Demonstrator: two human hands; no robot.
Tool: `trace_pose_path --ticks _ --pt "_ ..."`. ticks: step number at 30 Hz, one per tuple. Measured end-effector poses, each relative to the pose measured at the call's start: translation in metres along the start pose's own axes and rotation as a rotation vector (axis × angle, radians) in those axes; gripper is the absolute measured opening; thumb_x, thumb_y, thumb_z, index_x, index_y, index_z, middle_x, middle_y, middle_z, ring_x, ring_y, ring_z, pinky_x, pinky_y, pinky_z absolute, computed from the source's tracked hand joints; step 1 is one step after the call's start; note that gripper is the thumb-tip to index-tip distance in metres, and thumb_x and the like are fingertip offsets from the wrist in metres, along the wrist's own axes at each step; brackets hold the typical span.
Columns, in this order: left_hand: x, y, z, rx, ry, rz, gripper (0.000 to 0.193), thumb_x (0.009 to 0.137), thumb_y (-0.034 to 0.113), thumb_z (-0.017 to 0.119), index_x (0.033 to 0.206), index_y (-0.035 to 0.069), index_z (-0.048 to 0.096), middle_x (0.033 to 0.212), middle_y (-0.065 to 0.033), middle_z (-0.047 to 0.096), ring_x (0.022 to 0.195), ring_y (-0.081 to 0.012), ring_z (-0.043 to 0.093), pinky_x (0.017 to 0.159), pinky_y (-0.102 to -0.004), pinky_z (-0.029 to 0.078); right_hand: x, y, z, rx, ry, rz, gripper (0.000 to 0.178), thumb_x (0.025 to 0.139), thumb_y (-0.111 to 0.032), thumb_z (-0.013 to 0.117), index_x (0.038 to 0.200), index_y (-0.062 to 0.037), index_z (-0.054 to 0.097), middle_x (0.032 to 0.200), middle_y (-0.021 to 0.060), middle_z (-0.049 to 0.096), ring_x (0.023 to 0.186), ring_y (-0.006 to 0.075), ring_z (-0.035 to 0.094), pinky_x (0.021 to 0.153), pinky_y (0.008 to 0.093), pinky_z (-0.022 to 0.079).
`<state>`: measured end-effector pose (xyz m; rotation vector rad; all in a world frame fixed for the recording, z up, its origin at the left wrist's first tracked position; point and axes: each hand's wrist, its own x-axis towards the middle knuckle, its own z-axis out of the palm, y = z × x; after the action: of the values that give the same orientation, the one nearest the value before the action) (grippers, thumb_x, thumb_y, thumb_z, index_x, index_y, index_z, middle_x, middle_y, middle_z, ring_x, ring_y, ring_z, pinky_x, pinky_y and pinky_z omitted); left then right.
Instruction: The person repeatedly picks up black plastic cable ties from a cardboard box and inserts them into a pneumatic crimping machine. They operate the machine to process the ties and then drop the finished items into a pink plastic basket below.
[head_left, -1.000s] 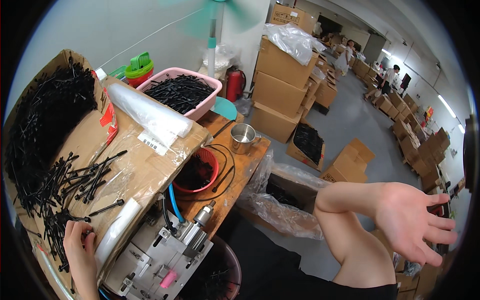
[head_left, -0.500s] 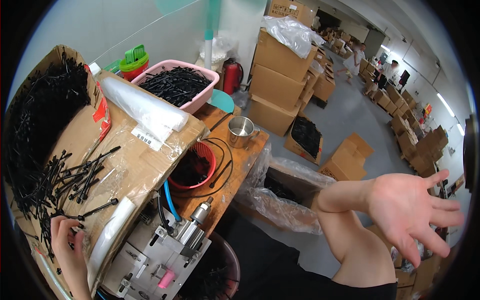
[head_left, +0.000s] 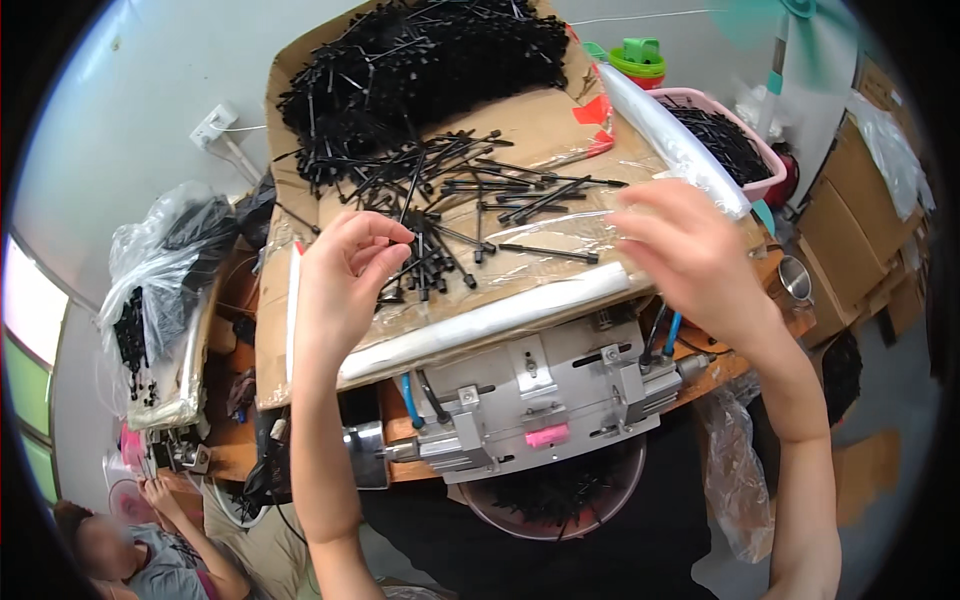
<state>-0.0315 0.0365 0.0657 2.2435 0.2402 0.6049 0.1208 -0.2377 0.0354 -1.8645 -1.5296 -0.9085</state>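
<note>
My left hand (head_left: 352, 275) hovers at the left of a pile of thin black plastic rods (head_left: 440, 195) with thicker ends. Its fingers are curled toward the thumb, and black rods lie right at the fingertips; which one it grips, if any, I cannot make out. Motion blurs my right hand (head_left: 685, 255) over the right side of the cardboard (head_left: 570, 225), so its fingers are unclear. One single rod (head_left: 548, 253) lies between the hands. Below them sits a metal fixture (head_left: 530, 390) with air cylinders, blue hoses and a pink piece (head_left: 547, 436).
A large open carton of black rods (head_left: 430, 65) stands at the back. A pink basket (head_left: 770, 185) of rods, a metal cup (head_left: 795, 278) and stacked boxes (head_left: 860, 240) are right. Under the fixture is a tub (head_left: 560, 525). A co-worker (head_left: 150, 560) sits lower left.
The view has swung left, bringing the fixture to the middle and a co-worker into sight. My right hand, stretched out open at the far right before, is now over the cardboard.
</note>
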Motion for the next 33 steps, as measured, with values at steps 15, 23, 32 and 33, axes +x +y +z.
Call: trace_pose_path --ticks 15,23,32,33 --pt "-0.163 0.008 0.076 0.215 0.357 0.037 0.068 0.071 -0.010 0.072 0.135 0.000 0.052 0.088 -0.0053 0.055 0.076 -0.0151 0.049 0.073 -0.0272 0.045 0.003 0.006 0.031 -0.035 -0.266 0.341 0.012 0.089 -0.004 0.053 0.100 -0.0013 0.057 0.087 0.0149 0.065 0.083 0.0328 0.065 0.073 0.0410 0.051" --pt "-0.225 0.015 0.165 0.503 -0.044 0.029 0.070 0.075 0.009 0.075 0.138 -0.005 0.047 0.097 -0.0101 0.056 0.088 -0.0277 0.050 0.080 -0.0385 0.044 -0.021 -0.019 -0.009 1.085 0.099 0.854 0.021 0.098 -0.008 0.056 0.118 0.0006 0.059 0.083 0.0021 0.060 0.074 0.0077 0.055 0.062 0.0210 0.044" --pt "-0.214 0.015 0.175 0.657 -0.092 0.032 0.070 0.077 0.012 0.073 0.139 -0.006 0.045 0.098 -0.0103 0.055 0.092 -0.0284 0.051 0.083 -0.0383 0.045 -0.069 -0.066 -0.022 0.917 0.280 0.726 0.020 0.089 -0.001 0.066 0.108 0.0027 0.059 0.092 0.0093 0.065 0.078 0.0127 0.060 0.066 0.0236 0.051" --pt "-0.215 0.014 0.175 0.651 -0.092 0.022 0.071 0.077 0.012 0.074 0.139 -0.006 0.045 0.099 -0.0106 0.055 0.093 -0.0286 0.051 0.083 -0.0383 0.045 -0.077 -0.072 -0.016 0.889 0.237 0.676 0.022 0.086 0.002 0.068 0.107 0.0029 0.060 0.092 0.0105 0.065 0.078 0.0146 0.061 0.066 0.0248 0.051"
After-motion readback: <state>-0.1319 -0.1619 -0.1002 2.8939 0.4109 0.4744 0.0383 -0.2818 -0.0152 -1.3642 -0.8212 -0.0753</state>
